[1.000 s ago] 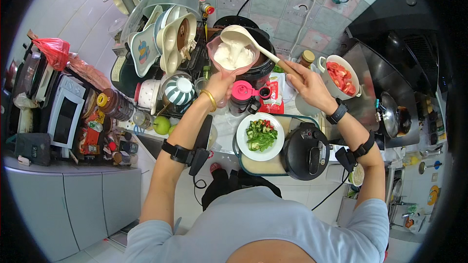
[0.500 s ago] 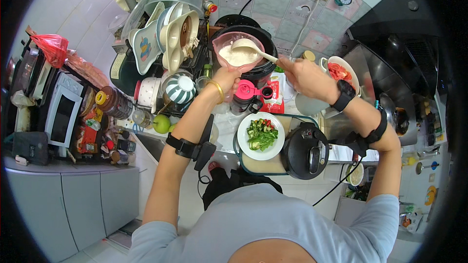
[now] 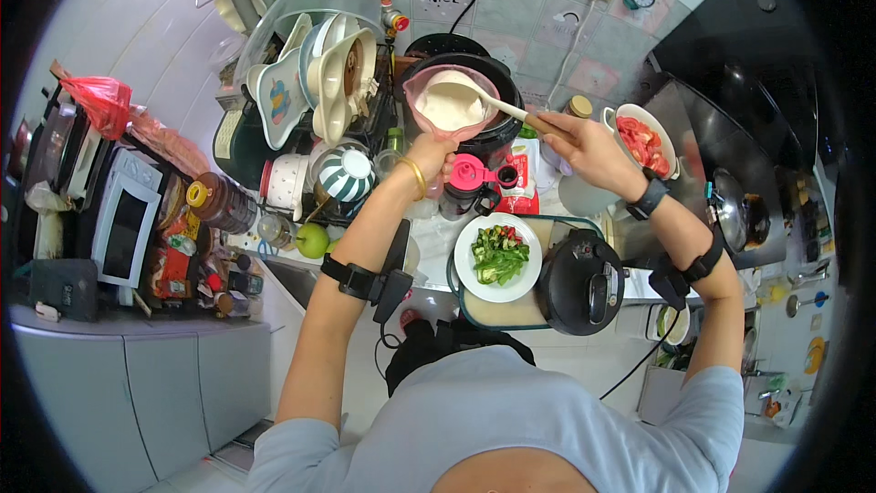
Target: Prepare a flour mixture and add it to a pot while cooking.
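Note:
My left hand is closed on the near edge of a translucent pink bowl. This bowl holds white food, perhaps rice, and is held over an open black pot. A cream-coloured ladle with a wooden handle is gripped by my right hand; its head dips into the white food. Just below my left hand stands a cup with a pink lid. Beside it lies a red packet.
A white plate of cut green and red peppers and a black round lid rest on a tray. A rack of dishes stands left. At right are a bowl of tomato pieces and a wok.
The ladle has sunk lower into the white food inside the pink bowl. My right hand has shifted right. The whole view has moved slightly.

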